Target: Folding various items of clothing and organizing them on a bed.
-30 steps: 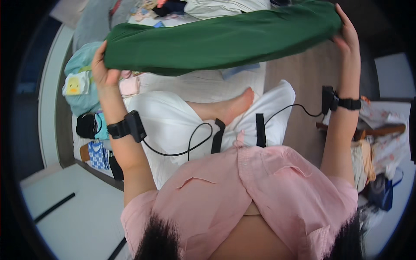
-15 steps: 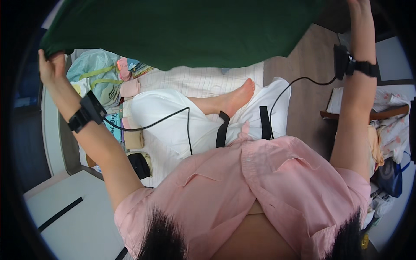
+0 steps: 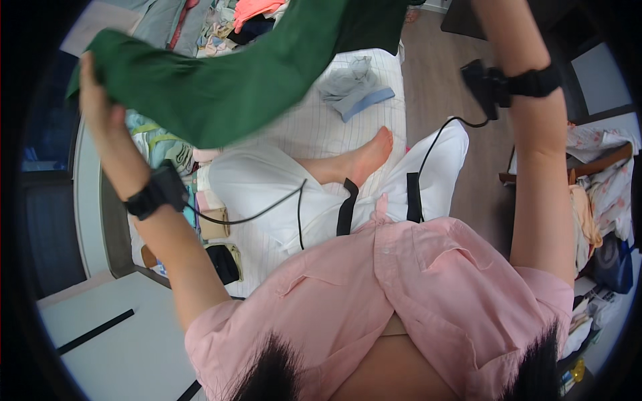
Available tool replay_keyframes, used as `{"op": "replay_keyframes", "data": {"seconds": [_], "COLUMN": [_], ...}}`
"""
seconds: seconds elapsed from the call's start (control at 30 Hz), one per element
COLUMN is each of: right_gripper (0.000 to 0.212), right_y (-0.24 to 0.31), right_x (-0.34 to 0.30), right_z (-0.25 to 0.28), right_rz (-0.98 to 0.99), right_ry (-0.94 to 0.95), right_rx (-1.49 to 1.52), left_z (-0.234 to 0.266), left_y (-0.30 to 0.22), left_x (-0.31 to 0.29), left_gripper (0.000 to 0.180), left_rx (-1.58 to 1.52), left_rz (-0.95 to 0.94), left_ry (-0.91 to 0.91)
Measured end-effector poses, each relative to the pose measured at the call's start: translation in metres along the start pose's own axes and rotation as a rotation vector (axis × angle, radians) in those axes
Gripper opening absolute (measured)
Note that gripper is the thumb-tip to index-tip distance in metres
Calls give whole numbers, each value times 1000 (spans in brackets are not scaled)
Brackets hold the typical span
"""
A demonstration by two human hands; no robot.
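Raised at the far left, my left hand [image 3: 100,103] is closed on one end of a large dark green cloth [image 3: 221,93], its fingers partly behind the fabric. The cloth hangs slack in the air over the bed and runs up past the top edge of the view. I cannot tell what kind of garment or sheet it is. My right forearm [image 3: 528,60] reaches up to the top edge, so the right hand lies outside the picture. Below the cloth, a crumpled grey-blue garment [image 3: 354,87] lies on the striped bed sheet [image 3: 274,127].
Folded clothes [image 3: 214,224] are stacked left of my crossed legs in white trousers [image 3: 267,180]. A coral cloth [image 3: 254,12] tops a pile at the far end. A wooden chair [image 3: 605,160] bearing clothes stands at right. Black cables [image 3: 247,217] run from my wrist straps.
The green cloth has gone from spread wide to slack and bunched, showing the grey-blue garment and far pile. My right hand has left the view at the top; my left moved slightly right.
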State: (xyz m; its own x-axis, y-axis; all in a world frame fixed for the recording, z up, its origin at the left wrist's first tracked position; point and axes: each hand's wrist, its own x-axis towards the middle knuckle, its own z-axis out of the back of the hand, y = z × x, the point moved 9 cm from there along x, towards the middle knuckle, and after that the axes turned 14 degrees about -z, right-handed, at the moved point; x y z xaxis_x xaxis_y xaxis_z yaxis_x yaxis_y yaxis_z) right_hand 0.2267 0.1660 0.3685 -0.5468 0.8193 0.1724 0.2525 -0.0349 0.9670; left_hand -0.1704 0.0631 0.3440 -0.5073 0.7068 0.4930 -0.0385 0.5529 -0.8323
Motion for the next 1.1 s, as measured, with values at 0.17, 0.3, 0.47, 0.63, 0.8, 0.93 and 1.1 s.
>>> {"op": "replay_keyframes", "data": {"seconds": [0.17, 0.3, 0.47, 0.63, 0.8, 0.93, 1.1], "right_gripper": [33, 40, 71, 106, 26, 19, 51], "right_y": [-59, -96, -334, -476, -512, -443, -260], "right_x": [3, 5, 30, -41, -9, 60, 151], "right_z": [-103, -89, 129, 99, 136, 144, 137], "right_rz": [47, -98, -557, -921, -649, -491, 128], "right_ry": [191, 423, -161, -6, -206, -374, -535], "right_rx": [-494, -298, -1180, -1088, -1197, -953, -787], "left_z": [-133, -77, -15, 1, -12, -11, -36], "left_y": [62, 114, 154, 185, 185, 195, 198], "left_x": [-134, -173, -228, -275, -272, -272, -256], "left_gripper": [35, 36, 39, 37, 37, 35, 33], "left_rx": [72, -65, -48, -239, -206, -250, -233], "left_rz": [-117, 224, 482, 659, 681, 709, 658], "left_ry": [487, 365, 184, 1, -13, -64, -57]}}
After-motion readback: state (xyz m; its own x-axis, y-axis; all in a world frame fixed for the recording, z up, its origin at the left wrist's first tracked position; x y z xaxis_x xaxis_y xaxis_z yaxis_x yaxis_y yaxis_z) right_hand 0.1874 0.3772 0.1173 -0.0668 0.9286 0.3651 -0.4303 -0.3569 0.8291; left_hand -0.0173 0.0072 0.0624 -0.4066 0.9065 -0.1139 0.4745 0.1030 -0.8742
